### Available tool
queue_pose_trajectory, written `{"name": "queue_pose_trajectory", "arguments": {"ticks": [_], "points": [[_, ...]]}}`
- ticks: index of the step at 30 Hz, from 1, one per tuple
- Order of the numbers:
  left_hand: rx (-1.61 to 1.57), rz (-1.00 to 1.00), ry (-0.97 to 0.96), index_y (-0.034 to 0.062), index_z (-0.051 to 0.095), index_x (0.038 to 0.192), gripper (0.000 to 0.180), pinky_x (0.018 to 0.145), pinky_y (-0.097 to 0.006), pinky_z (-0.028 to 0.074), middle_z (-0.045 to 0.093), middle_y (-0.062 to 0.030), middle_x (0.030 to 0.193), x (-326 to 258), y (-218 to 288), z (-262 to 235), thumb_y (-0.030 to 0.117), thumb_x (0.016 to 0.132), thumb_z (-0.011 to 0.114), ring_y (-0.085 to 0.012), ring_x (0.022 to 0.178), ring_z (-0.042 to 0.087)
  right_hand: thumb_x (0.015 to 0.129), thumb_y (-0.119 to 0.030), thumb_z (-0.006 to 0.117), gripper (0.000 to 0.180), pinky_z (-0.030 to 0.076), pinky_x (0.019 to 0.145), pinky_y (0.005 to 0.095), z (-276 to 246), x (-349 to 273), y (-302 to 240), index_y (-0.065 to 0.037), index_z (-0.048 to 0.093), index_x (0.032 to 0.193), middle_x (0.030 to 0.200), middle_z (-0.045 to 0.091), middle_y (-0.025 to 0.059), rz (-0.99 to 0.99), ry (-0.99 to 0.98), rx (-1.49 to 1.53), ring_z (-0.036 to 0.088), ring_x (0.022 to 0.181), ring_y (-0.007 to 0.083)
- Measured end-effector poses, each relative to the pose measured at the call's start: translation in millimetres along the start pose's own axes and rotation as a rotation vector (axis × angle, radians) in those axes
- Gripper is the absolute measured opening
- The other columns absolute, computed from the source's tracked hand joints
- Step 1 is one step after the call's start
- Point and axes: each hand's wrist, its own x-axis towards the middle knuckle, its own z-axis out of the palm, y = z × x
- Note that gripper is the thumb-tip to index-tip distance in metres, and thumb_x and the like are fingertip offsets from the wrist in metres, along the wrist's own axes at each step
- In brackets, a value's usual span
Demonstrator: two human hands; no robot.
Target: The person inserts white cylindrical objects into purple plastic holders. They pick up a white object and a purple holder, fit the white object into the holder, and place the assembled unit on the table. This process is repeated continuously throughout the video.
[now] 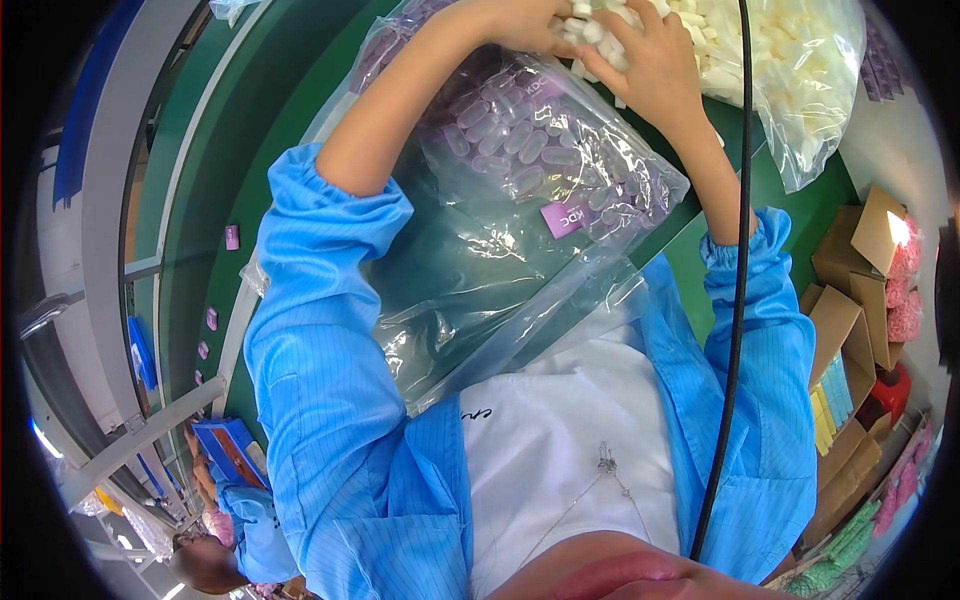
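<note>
On green table (300, 110), left hand (510, 22), right hand (645, 65) seemingly gathering white pieces (690, 20), clear bag (520, 200)

A long dark-green conveyor belt (200, 200) is running from six toward twelve o'clock, flanked by a grey metal frame rail (105, 180). At three o'clock, open brown cardboard boxes (850, 300) are sitting stacked on the floor, catching bright light. Small pink tags (231, 237) are lying on the belt.
</note>
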Motion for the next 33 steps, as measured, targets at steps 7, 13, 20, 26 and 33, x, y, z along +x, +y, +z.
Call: {"name": "queue_pose_trajectory", "arguments": {"ticks": [7, 13, 20, 26, 33], "points": [[0.029, -0.093, 0.873, 0.004, 0.065, 0.126, 0.041, 0.09, -0.039, 0.054, 0.064, -0.0161, 0.12, -127, 61, 28, 0.019, 0.089, 0.076, -0.0316, 0.103, 0.067, 0.084, -0.038, 0.076, 0.047, 0.039, 0.105, 0.0544, -43, -1, 8, -0.014, 0.07, 0.123, 0.138, 0.055, 0.0187, -0.065, -0.175, 0.017, 0.046, 0.126, 0.0451], [-1.046, -0.751, 0.662, -0.001, 0.032, 0.149, 0.073, 0.086, -0.03, 0.051, 0.066, -0.0114, 0.1, -212, 103, 92, 0.013, 0.093, 0.076, -0.0156, 0.093, 0.063, 0.088, -0.014, 0.072, 0.027, 0.041, 0.107, 0.0532, -62, 13, 13, -0.011, 0.072, 0.115, 0.13, 0.064, 0.0135, -0.134, -0.173, 0.131, 0.051, 0.126, 0.0434], [-0.881, -0.222, 0.84, 0.0025, 0.037, 0.149, 0.066, 0.084, -0.028, 0.049, 0.066, -0.0077, 0.097, -176, 104, 54, 0.001, 0.093, 0.072, -0.0133, 0.092, 0.062, 0.089, -0.012, 0.071, 0.028, 0.033, 0.114, 0.053, -54, -1, 11, -0.011, 0.071, 0.117, 0.131, 0.065, 0.0115, -0.131, -0.224, 0.146, 0.047, 0.132, 0.0434], [-0.196, -0.224, 0.743, 0.0031, 0.056, 0.131, 0.062, 0.086, -0.036, 0.05, 0.066, -0.011, 0.1, -194, 102, 78, 0.009, 0.078, 0.086, -0.0257, 0.092, 0.063, 0.087, -0.008, 0.074, 0.013, 0.052, 0.08, 0.0417, -78, -50, -4, -0.006, 0.071, 0.099, 0.096, 0.067, 0.0095, 0.17, -0.053, 0.219, 0.064, 0.094, 0.0314], [-0.367, -0.206, 0.762, -0.0007, 0.071, 0.109, 0.04, 0.076, -0.036, 0.054, 0.067, -0.0148, 0.103, -177, 170, 131, 0.011, 0.074, 0.088, -0.03, 0.089, 0.065, 0.088, -0.01, 0.072, 0.016, 0.053, 0.081, 0.0428, -61, -84, 9, -0.004, 0.07, 0.102, 0.104, 0.068, 0.0116, 0.202, -0.229, 0.107, 0.065, 0.096, 0.034]]}}
